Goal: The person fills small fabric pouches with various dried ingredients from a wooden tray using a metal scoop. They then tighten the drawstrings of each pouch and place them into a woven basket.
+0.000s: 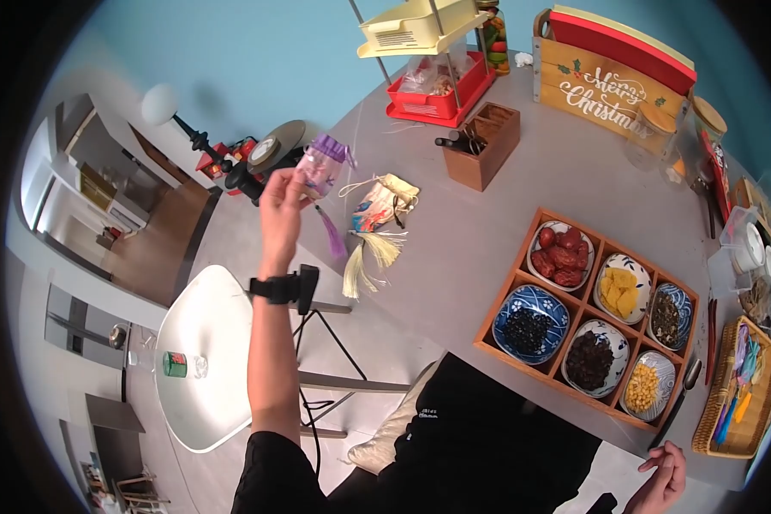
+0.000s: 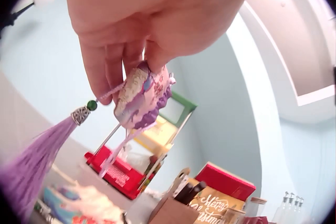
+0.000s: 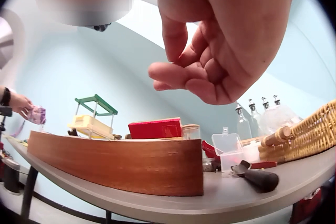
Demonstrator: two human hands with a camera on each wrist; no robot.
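In the head view, my left hand pinches a small purple drawstring pouch above the table's left end. The left wrist view shows the thumb and fingers holding the pouch by its bottom, its ruffled purple mouth tilted downward. A purple tassel with a green bead hangs from it. Beneath, on the table, lies a cream patterned pouch with a pale yellow tassel. My right hand holds nothing, its fingers loosely curled near the table's front right edge, close to a black-handled spoon.
A divided wooden tray holds several bowls of dried ingredients. Right of it sits a wicker basket with coloured tassels. Behind stand a wooden holder, a tiered rack and a Christmas box. A white chair is at left.
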